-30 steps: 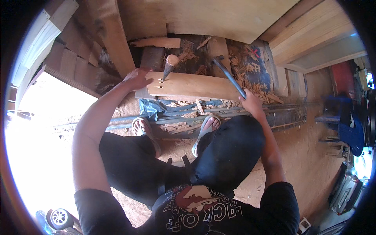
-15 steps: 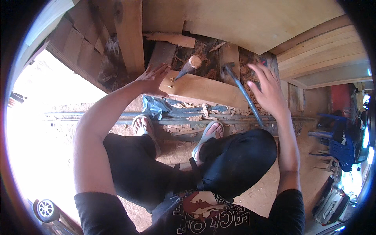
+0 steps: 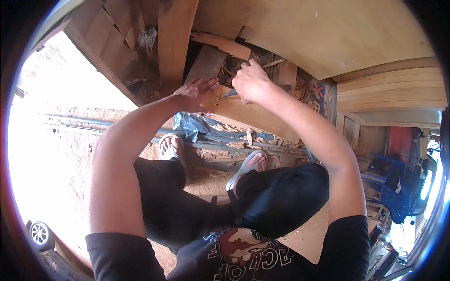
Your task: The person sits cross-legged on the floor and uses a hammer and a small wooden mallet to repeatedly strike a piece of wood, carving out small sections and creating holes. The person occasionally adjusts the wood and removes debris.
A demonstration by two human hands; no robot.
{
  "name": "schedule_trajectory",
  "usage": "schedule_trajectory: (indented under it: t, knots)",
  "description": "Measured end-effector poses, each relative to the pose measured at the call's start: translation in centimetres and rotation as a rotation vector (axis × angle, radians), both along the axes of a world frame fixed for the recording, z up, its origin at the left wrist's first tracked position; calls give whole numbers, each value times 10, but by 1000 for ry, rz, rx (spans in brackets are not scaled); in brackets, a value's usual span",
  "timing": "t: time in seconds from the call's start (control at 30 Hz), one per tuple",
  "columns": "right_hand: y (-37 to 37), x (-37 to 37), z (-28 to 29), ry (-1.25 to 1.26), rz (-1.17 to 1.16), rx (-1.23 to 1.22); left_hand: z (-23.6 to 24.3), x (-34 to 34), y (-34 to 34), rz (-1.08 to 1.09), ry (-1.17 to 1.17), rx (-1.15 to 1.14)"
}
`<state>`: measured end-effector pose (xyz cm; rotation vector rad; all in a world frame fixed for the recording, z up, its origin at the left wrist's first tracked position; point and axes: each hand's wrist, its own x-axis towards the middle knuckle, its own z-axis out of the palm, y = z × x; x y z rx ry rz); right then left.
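Observation:
I sit over a pale wooden block [image 3: 255, 116] lying across the ground in front of my feet. My left hand [image 3: 194, 93] presses flat on the block's left end, fingers spread. My right hand [image 3: 251, 82] is closed around the handle of a chisel [image 3: 229, 93]. Its metal blade pokes out below my fist, and the tip meets the block's top face close to my left fingertips. The chisel's handle is hidden inside my fist.
Planks [image 3: 173, 42] and a large plywood sheet [image 3: 337, 37] lean behind the block. Wood chips and offcuts [image 3: 309, 91] litter the ground at the right. A blue plastic sheet [image 3: 192, 126] and metal bars [image 3: 234, 145] lie by my sandalled feet. Blue chairs [image 3: 393, 196] stand far right.
My right hand left the long dark tool on the right, swung left and closed on the chisel standing in the block. My left hand stayed on the block.

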<state>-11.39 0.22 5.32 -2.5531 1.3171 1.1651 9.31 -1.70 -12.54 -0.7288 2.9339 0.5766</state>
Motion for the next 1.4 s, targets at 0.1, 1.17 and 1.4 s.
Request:
schedule_trajectory:
  t: [0.1,1.17,1.4]
  knots:
    - [-5,0,-2,18,-108,70,1,-3,-1,-2,-7,-4]
    - [153,-187,-74,-970,-1064,143,14,-7,2,6,-153,-28]
    - [225,-229,-66,-997,-1089,-93,25,-10,10,-87,-142,-130]
